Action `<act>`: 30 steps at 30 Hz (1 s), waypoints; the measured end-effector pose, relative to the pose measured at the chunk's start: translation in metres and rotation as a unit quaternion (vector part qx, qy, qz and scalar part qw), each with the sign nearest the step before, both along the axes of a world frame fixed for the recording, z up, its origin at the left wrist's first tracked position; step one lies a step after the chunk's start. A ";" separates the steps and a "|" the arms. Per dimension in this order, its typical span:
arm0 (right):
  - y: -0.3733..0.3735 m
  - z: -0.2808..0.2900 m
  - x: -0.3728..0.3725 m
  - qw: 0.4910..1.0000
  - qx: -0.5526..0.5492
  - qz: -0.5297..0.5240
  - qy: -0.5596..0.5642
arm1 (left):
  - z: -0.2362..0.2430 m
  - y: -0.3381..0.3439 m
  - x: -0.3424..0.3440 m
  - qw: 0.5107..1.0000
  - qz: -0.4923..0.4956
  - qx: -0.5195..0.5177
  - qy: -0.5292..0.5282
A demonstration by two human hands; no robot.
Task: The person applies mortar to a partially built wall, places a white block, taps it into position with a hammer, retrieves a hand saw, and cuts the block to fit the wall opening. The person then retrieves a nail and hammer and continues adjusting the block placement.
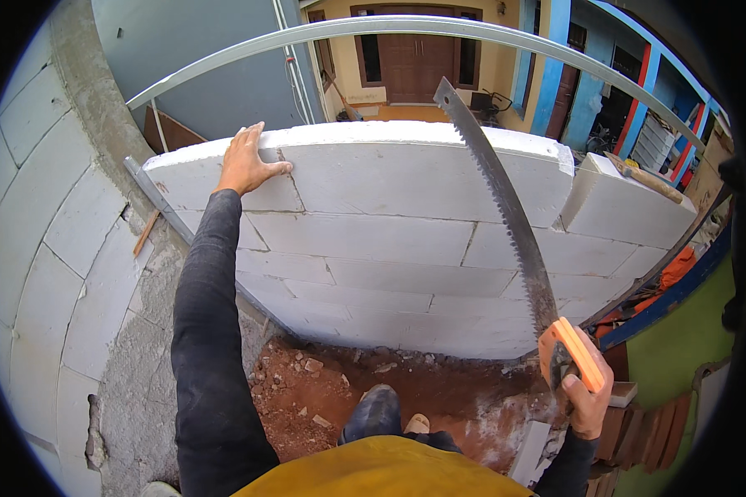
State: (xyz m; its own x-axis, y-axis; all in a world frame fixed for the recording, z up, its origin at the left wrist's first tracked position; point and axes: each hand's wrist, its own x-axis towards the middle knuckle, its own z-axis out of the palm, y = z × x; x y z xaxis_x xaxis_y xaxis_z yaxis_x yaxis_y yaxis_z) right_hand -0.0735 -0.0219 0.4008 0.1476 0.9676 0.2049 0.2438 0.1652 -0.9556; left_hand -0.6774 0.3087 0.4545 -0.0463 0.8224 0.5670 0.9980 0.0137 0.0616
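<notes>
A low wall of white lightweight blocks (365, 236) stands in front of me. My left hand (250, 162) rests on the top edge of its upper left block, fingers spread over the rim and thumb on the near face. My right hand (587, 389) is wrapped round the orange handle of a hand saw (512, 207), low on the right. The saw's dark, toothed blade points up and away, its tip above the wall's top line and its teeth facing left. A loose-looking end block (630, 203) sits at the wall's right end, with a wooden-handled tool (645, 177) lying on it.
A metal rail (423, 25) arches across above the wall. To the left rises another block wall (37, 224) beside rough concrete. Reddish soil with rubble (307, 389) lies underfoot. Stacked bricks (646, 431) and a white offcut (529, 454) are at the lower right.
</notes>
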 end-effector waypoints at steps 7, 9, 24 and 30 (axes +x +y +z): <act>0.027 0.050 -0.099 0.968 0.087 0.011 -0.236 | 0.010 0.027 -0.057 0.997 -0.002 -0.082 -0.005; 0.041 0.052 -0.129 0.950 0.120 0.003 -0.289 | 0.011 0.039 -0.073 0.996 -0.021 -0.090 0.017; 0.105 0.088 -0.387 0.867 0.081 0.030 -0.490 | 0.033 0.073 -0.139 0.949 -0.235 -0.209 0.010; 0.090 0.085 -0.462 0.839 0.057 0.091 -0.534 | 0.050 0.078 -0.166 0.922 -0.305 -0.239 -0.025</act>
State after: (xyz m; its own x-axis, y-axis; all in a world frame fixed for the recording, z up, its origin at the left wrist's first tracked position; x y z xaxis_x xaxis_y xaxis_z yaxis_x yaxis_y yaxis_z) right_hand -0.5353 0.0677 0.4858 -0.3261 0.9197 0.2185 0.9119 0.3670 -0.1838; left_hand -0.8436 0.3865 0.5049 0.4912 0.8591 0.1434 0.8252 -0.5117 0.2392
